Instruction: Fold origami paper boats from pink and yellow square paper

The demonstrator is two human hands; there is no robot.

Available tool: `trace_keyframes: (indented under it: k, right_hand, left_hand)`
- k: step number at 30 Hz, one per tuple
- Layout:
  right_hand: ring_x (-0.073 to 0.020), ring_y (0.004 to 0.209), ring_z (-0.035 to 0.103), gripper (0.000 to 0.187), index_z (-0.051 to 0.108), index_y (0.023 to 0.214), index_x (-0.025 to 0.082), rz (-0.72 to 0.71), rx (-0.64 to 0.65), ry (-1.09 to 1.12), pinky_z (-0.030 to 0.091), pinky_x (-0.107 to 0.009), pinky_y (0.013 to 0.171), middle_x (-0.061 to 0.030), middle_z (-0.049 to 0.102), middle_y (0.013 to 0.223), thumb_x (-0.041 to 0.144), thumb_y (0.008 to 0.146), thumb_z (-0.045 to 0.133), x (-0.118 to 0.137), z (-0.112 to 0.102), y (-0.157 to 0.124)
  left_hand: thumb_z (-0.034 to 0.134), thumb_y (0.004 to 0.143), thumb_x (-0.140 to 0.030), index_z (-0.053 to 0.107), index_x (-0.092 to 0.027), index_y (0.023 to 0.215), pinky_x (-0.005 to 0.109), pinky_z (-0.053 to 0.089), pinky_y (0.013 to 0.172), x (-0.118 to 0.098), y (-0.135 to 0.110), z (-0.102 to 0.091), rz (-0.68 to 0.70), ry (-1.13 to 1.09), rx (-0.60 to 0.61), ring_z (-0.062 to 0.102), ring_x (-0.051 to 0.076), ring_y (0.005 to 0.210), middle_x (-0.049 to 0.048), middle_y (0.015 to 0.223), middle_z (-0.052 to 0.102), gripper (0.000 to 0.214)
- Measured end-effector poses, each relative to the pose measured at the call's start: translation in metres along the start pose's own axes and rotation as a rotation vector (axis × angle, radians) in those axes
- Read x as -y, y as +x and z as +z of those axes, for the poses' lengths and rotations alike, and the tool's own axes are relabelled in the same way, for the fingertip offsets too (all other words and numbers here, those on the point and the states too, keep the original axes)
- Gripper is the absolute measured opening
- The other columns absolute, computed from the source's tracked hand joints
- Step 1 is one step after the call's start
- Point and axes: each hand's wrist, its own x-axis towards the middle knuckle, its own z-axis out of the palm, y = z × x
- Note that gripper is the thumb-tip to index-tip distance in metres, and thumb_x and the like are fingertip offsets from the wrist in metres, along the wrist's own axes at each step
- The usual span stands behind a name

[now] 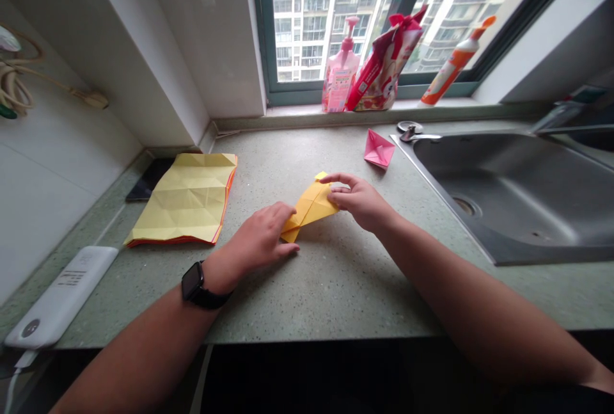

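Observation:
A folded piece of yellow paper [313,204] is held at a slant just above or on the counter, with creases across it and a small flap at its far end. My left hand [263,235], with a black watch on the wrist, grips the paper's near left end, fingers over it and thumb below. At the other end, my right hand [357,199] has its fingertips around the right edge, index finger reaching along the top flap. Beyond my right hand sits a pink folded paper piece [378,149].
Creased yellow sheets [187,199] with orange edges lie at the left, partly over a dark flat object [146,180]. A white power bank [62,295] with a cable is near the front left. The steel sink [518,190] is at right. Bottles and a red bag [386,65] line the windowsill.

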Motion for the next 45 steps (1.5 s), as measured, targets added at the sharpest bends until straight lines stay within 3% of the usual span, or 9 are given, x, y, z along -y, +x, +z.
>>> trace_keyframes:
  k: [8, 12, 16, 21, 25, 29, 34, 37, 45]
  right_hand:
    - [-0.0232, 0.104, 0.075, 0.035, 0.076, 0.102, 0.023, 0.020, -0.074, 0.206, 0.067, -0.038, 0.089, -0.0099, 0.075, 0.128, 0.017, 0.068, 0.084, 0.003, -0.005, 0.006]
    - [-0.0225, 0.102, 0.073, 0.031, 0.077, 0.103, 0.023, 0.018, -0.079, 0.145, 0.066, -0.037, 0.083, -0.0089, 0.075, 0.120, 0.030, 0.075, 0.087, 0.006, -0.008, 0.005]
    - [-0.0185, 0.091, 0.068, 0.029, 0.076, 0.103, 0.025, -0.111, -0.218, 0.016, 0.058, -0.029, 0.070, -0.0058, 0.076, 0.115, 0.045, 0.083, 0.083, 0.012, -0.017, 0.006]
    - [-0.0183, 0.087, 0.068, 0.032, 0.073, 0.105, 0.026, -0.139, -0.227, -0.079, 0.057, -0.030, 0.070, -0.0062, 0.077, 0.110, 0.053, 0.089, 0.077, 0.009, -0.023, 0.013]
    - [-0.0222, 0.090, 0.073, 0.034, 0.072, 0.115, 0.026, -0.122, -0.119, -0.246, 0.062, -0.036, 0.073, -0.0082, 0.078, 0.111, 0.053, 0.094, 0.072, -0.002, -0.017, 0.014]
    - [-0.0236, 0.092, 0.075, 0.027, 0.078, 0.120, 0.026, -0.314, -0.050, -0.613, 0.065, -0.041, 0.083, -0.0081, 0.080, 0.109, 0.033, 0.095, 0.070, -0.011, -0.012, 0.009]
    - [-0.0253, 0.124, 0.073, 0.057, 0.083, 0.123, 0.031, -0.665, 0.199, -0.900, 0.060, -0.050, 0.111, -0.0057, 0.080, 0.133, 0.000, 0.085, 0.056, -0.014, -0.006, 0.002]
    - [-0.0251, 0.137, 0.068, 0.067, 0.083, 0.124, 0.034, -0.729, 0.289, -0.995, 0.055, -0.052, 0.120, -0.0025, 0.077, 0.144, -0.007, 0.080, 0.054, -0.018, -0.002, 0.001]
    - [-0.0284, 0.121, 0.075, 0.042, 0.086, 0.111, 0.028, -0.697, 0.337, -1.109, 0.057, -0.051, 0.112, -0.0071, 0.081, 0.133, 0.000, 0.086, 0.067, -0.024, 0.007, 0.005]
  left_hand:
    - [0.075, 0.095, -0.015, 0.066, -0.019, 0.127, 0.052, 0.059, 0.104, 0.001, 0.004, -0.005, -0.005, 0.095, -0.241, 0.068, 0.033, 0.121, 0.0148, 0.136, 0.069, 0.033]
    - [0.065, 0.102, -0.016, 0.077, -0.020, 0.111, 0.046, 0.059, 0.099, 0.005, 0.006, -0.012, -0.037, 0.029, -0.439, 0.070, 0.028, 0.110, 0.0115, 0.119, 0.074, 0.015]
    - [0.072, 0.104, -0.035, 0.082, -0.021, 0.099, 0.037, 0.059, 0.087, 0.011, 0.011, -0.021, -0.190, -0.296, -0.572, 0.069, 0.022, 0.092, 0.0060, 0.096, 0.074, 0.018]
    - [0.077, 0.096, -0.044, 0.076, -0.019, 0.114, 0.034, 0.060, 0.080, 0.026, 0.016, -0.019, -0.471, -0.812, -0.443, 0.070, 0.020, 0.088, 0.0068, 0.103, 0.077, 0.030]
    - [0.075, 0.097, -0.036, 0.057, -0.019, 0.149, 0.048, 0.062, 0.100, 0.039, 0.016, -0.010, -0.583, -0.621, -0.472, 0.072, 0.028, 0.113, 0.0129, 0.124, 0.073, 0.058]
    - [0.079, 0.094, -0.028, 0.056, -0.024, 0.151, 0.058, 0.040, 0.131, 0.040, 0.014, -0.005, -0.389, -0.104, -0.478, 0.050, 0.036, 0.153, 0.0157, 0.156, 0.055, 0.062]
    - [0.073, 0.102, -0.031, 0.067, -0.024, 0.121, 0.054, 0.050, 0.120, 0.009, 0.008, -0.003, -0.108, -0.087, -0.238, 0.063, 0.031, 0.132, 0.0101, 0.133, 0.068, 0.021]
    - [0.078, 0.099, -0.034, 0.066, -0.025, 0.112, 0.050, 0.053, 0.114, -0.015, 0.005, 0.004, 0.025, -0.173, -0.123, 0.065, 0.030, 0.126, 0.0087, 0.129, 0.070, 0.020]
    - [0.086, 0.090, -0.058, 0.059, -0.022, 0.104, 0.055, 0.054, 0.107, -0.038, 0.017, 0.034, -0.075, 0.014, 0.023, 0.062, 0.036, 0.117, 0.0124, 0.119, 0.067, 0.047]
